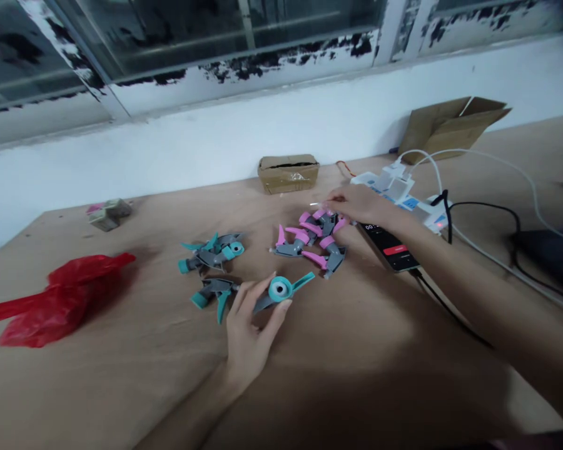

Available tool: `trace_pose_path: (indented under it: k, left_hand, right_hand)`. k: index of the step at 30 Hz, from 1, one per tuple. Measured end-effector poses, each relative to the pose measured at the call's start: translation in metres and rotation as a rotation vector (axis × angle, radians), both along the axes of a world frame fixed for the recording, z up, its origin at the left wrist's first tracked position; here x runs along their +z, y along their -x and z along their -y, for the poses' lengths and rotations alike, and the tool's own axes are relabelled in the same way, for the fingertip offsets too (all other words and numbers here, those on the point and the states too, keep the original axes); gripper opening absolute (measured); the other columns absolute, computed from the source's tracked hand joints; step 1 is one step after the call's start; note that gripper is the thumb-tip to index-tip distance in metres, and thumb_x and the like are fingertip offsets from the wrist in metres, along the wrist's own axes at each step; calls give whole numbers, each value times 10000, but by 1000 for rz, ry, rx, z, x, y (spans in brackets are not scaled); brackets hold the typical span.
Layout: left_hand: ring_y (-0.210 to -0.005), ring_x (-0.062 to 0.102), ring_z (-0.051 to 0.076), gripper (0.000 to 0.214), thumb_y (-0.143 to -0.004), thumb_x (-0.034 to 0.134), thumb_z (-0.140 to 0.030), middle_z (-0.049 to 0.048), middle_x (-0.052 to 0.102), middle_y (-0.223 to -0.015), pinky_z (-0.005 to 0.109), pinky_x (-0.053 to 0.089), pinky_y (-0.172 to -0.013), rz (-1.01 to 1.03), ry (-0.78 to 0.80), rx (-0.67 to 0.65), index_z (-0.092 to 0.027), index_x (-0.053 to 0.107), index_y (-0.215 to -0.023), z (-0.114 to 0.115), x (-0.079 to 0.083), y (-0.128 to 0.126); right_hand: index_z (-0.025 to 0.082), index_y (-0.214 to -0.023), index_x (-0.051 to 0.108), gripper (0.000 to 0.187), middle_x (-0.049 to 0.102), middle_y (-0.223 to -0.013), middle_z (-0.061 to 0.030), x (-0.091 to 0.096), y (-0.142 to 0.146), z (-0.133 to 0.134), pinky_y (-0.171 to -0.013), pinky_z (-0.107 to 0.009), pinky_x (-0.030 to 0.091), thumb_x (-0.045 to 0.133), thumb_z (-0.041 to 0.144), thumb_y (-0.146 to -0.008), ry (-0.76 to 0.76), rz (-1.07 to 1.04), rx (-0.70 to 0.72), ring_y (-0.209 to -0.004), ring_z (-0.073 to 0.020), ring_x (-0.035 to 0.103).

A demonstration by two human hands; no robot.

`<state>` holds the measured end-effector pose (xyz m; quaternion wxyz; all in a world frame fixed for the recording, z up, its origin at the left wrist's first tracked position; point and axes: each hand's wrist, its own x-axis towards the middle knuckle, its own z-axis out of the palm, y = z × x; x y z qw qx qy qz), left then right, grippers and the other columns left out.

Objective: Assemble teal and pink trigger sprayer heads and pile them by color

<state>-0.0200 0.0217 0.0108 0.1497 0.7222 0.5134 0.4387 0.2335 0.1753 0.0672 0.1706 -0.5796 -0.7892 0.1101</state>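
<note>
My left hand (pixel 251 331) grips a grey and teal trigger spray head (pixel 279 289), its round collar opening turned toward me and its teal lever pointing right. To the left lie several more teal and grey spray heads (pixel 211 253) in a loose group. Beyond, my right hand (pixel 354 203) has its fingers pinched together at the far edge of a pile of pink and grey spray heads (pixel 309 237). A small pale, clear-looking piece (pixel 315 204) shows at those fingertips, too small and blurred to name.
A phone (pixel 389 247) lies under my right forearm, beside a power strip (pixel 420 209) with plugs and cables. Cardboard boxes (pixel 288 175) stand against the wall. A red plastic bag (pixel 70 294) and small greenish blocks (pixel 107 215) are at left. A dark device (pixel 551 256) sits at right.
</note>
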Motion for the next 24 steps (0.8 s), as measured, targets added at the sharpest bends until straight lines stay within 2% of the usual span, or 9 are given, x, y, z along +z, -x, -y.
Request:
trace_pose_path:
  k: [4, 7, 12, 14, 16, 17, 20, 22, 24]
  left_hand:
    - [-873, 592, 175, 271, -776, 639, -208, 20, 613, -949, 306, 479, -795, 122, 47, -36, -222, 576, -1039, -1, -4, -1]
    - [-857, 596, 166, 263, -762, 641, -192, 14, 610, -919, 298, 481, -790, 181, 48, -20, -215, 550, -1007, -2, -7, 0]
    - [-846, 593, 163, 285, -737, 656, -184, 16, 602, -914, 302, 477, -786, 182, 37, 14, -209, 523, -988, -2, -9, 1]
    - [-849, 600, 169, 298, -730, 662, -178, 22, 608, -919, 316, 478, -794, 185, 44, 4, -207, 519, -990, -2, -10, 1]
    - [-855, 609, 175, 304, -728, 664, -171, 27, 618, -925, 326, 481, -798, 192, 55, -17, -206, 517, -991, -2, -12, 1]
    - [-860, 613, 178, 306, -728, 664, -168, 29, 622, -929, 331, 482, -802, 196, 59, -28, -207, 515, -992, -2, -13, 1]
    - [-888, 618, 185, 341, -730, 666, -163, 39, 626, -966, 342, 483, -815, 198, 48, -46, -210, 512, -1031, -1, -12, 1]
    - [-903, 613, 187, 386, -734, 662, -161, 47, 622, -1002, 345, 483, -817, 159, 13, -45, -213, 518, -1088, -1, -9, 0]
    - [-914, 606, 191, 401, -740, 651, -152, 49, 625, -1025, 349, 482, -816, 95, -38, -66, -220, 539, -1119, 0, -4, 0]
  right_hand:
    - [121, -907, 641, 268, 650, -812, -94, -8, 16, -55, -648, -292, 460, 425, 279, -907, -10, 62, -22, -711, -157, 598]
    - [159, -1104, 556, 275, 584, -1108, -82, -10, 28, -85, -793, -375, 498, 504, 322, -888, 8, 118, 46, -932, -180, 588]
    - [173, -1159, 518, 323, 552, -1167, -76, -15, 37, -95, -809, -406, 501, 526, 330, -877, -8, 172, 72, -972, -190, 578]
    - [165, -1142, 540, 303, 554, -1174, -91, -14, 39, -81, -842, -409, 480, 508, 326, -887, -46, 161, 52, -1001, -202, 568]
    - [98, -1088, 602, 317, 573, -1164, -145, -9, 41, -55, -930, -415, 388, 464, 319, -908, -81, 123, 72, -1092, -268, 527]
    - [119, -1091, 614, 328, 587, -1161, -133, -6, 43, -39, -936, -397, 379, 470, 345, -901, -86, 99, 106, -1089, -262, 533]
    - [248, -1085, 629, 337, 655, -1065, -21, 1, 50, 19, -824, -278, 437, 428, 446, -902, -60, 4, 259, -950, -165, 599]
    - [243, -1026, 655, 340, 669, -1008, -18, 3, 54, 56, -784, -281, 436, 428, 461, -897, 4, -188, 435, -894, -163, 604]
    - [227, -971, 667, 332, 673, -952, -22, 2, 56, 83, -740, -274, 433, 447, 461, -888, 68, -319, 434, -831, -153, 598]
